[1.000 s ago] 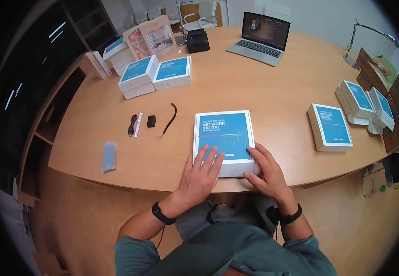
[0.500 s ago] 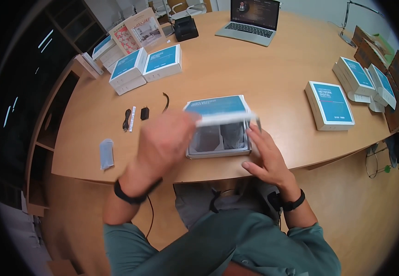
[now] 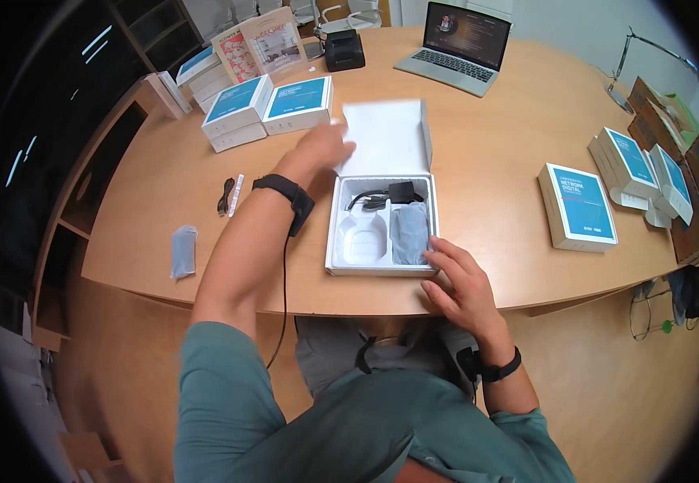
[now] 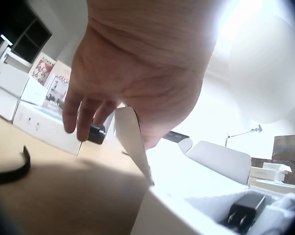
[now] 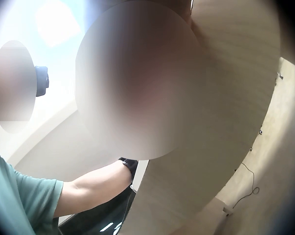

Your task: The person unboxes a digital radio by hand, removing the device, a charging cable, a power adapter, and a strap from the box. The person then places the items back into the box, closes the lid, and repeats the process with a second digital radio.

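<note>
A white box (image 3: 333,245) stands on the table with its lid (image 3: 386,137) folded back. Inside its moulded tray lie a black power adapter (image 3: 401,192) with plug prongs, a dark cable (image 3: 370,199) and an item in bluish wrap (image 3: 410,233); the tray's front-left hollow (image 3: 361,241) is bare. My left hand (image 3: 321,151) is at the lid's left edge, its fingers extended beside a side flap (image 4: 130,134) in the left wrist view; the thumb is hidden. My right hand (image 3: 464,286) rests with relaxed fingers against the box's right side. Blur covers much of the right wrist view.
Left on the table are a wrapped item (image 3: 183,251), a cable (image 3: 225,196), a white strip (image 3: 237,193) and a black strap (image 4: 15,174). Stacked boxes (image 3: 237,117) and books (image 3: 273,44) stand behind, a laptop (image 3: 458,56) at the back, more boxes (image 3: 579,209) at right.
The box was closed with both hands on it; my left hand has swung the lid up and back, exposing the contents. The right hand has stayed at the box's right side.
</note>
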Available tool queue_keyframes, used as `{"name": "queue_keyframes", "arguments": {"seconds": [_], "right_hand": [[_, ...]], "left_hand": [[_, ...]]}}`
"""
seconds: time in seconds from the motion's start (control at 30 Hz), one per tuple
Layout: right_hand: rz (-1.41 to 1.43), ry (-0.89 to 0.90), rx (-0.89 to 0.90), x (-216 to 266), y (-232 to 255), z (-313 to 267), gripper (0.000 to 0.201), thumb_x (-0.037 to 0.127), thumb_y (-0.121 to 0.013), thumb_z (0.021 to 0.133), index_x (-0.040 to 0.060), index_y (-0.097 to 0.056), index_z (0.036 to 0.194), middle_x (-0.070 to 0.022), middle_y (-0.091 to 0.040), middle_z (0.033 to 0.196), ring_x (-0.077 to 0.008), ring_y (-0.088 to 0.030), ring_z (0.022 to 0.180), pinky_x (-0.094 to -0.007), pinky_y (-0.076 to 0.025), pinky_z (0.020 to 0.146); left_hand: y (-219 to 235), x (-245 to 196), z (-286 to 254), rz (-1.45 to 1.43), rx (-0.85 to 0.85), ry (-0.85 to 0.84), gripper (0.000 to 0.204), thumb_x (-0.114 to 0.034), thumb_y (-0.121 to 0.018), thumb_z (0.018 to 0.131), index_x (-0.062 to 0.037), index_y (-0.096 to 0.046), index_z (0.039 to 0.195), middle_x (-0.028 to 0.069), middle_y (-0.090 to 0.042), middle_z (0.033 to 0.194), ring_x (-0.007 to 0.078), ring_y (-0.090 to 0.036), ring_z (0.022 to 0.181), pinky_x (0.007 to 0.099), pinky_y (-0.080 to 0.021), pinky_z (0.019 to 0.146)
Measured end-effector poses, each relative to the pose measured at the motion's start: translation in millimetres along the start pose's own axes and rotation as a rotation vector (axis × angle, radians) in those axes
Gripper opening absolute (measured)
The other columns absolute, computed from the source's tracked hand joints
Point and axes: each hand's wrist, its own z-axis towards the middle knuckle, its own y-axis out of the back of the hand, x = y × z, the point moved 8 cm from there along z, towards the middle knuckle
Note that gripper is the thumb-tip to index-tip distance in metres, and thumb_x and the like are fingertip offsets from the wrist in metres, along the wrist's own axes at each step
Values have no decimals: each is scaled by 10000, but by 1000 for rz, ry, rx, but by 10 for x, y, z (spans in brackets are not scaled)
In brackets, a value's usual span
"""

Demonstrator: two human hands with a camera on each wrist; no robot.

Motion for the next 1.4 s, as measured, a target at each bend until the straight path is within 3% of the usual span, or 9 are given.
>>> {"name": "queue_keyframes", "arguments": {"seconds": [0.03, 0.07, 0.13, 0.27, 0.37, 0.57, 0.93, 1.27, 1.4], "right_hand": [[2, 2, 2, -2, -5, -3, 471, 170, -834, 931, 38, -725, 1370, -192, -669, 1512, -393, -672, 1336, -458, -567, 1110], [4, 3, -2, -8, -4, -3, 457, 143, -835, 924, 36, -730, 1357, -191, -675, 1501, -391, -675, 1329, -457, -571, 1104], [13, -5, -13, -22, -6, 7, 445, 115, -837, 918, 35, -736, 1343, -189, -680, 1491, -389, -678, 1322, -456, -574, 1098], [30, -8, -41, -11, -5, 28, 407, 49, -830, 905, 27, -751, 1304, -184, -690, 1467, -379, -689, 1300, -449, -584, 1080], [36, -5, -39, 9, -46, 37, 395, 30, -825, 903, 26, -756, 1291, -182, -692, 1460, -376, -692, 1293, -448, -586, 1076], [18, -24, -45, 2, -41, 18, 385, 21, -814, 910, 26, -756, 1291, -187, -695, 1456, -381, -690, 1301, -449, -581, 1087], [13, -36, -45, -6, -48, 15, 370, 12, -795, 923, 14, -750, 1290, -198, -692, 1462, -387, -686, 1315, -451, -576, 1104], [35, -36, -52, -6, -40, 25, 366, 0, -801, 910, 10, -748, 1271, -202, -699, 1448, -389, -696, 1299, -451, -582, 1093], [28, -23, -66, 5, -23, 38, 366, 3, -804, 905, 7, -744, 1266, -201, -701, 1436, -392, -699, 1283, -453, -587, 1079]], "left_hand": [[-267, 40, 2, 56, 227, -25, 495, -279, -735, 989, -93, -702, 1446, 253, -639, 1438, 454, -655, 1334, 537, -557, 1085], [-161, -77, -119, 57, 227, -22, 495, -279, -735, 989, -93, -702, 1446, 253, -639, 1438, 454, -655, 1334, 537, -557, 1085], [420, -606, -441, 298, -322, -248, 411, -263, -728, 981, -56, -737, 1336, 257, -719, 1304, 427, -686, 1295, 530, -588, 1018], [184, -1324, -767, 83, 140, -446, 185, -219, -732, 1002, -48, -725, 1073, 160, -743, 951, 430, -739, 996, 538, -601, 864], [-19, -1450, -1032, -9, 109, -449, 236, -226, -790, 974, -27, -720, 1080, 177, -725, 1003, 432, -740, 986, 541, -601, 858], [0, -1472, -1071, -20, 137, -350, 276, -215, -818, 965, -3, -707, 1103, 218, -714, 1103, 435, -720, 1099, 513, -590, 953], [-121, -1636, -1093, 116, 158, -557, 214, -115, -660, 993, -90, -757, 1181, 215, -728, 1081, 424, -785, 962, 522, -637, 824], [95, -1567, -1152, 65, 109, -486, 242, -105, -676, 960, -76, -727, 1195, 206, -748, 1051, 425, -779, 949, 518, -636, 806], [643, -1137, -1085, -248, -205, -457, 340, -105, -688, 931, -43, -704, 1265, 180, -763, 1086, 390, -765, 937, 472, -614, 844]]}}
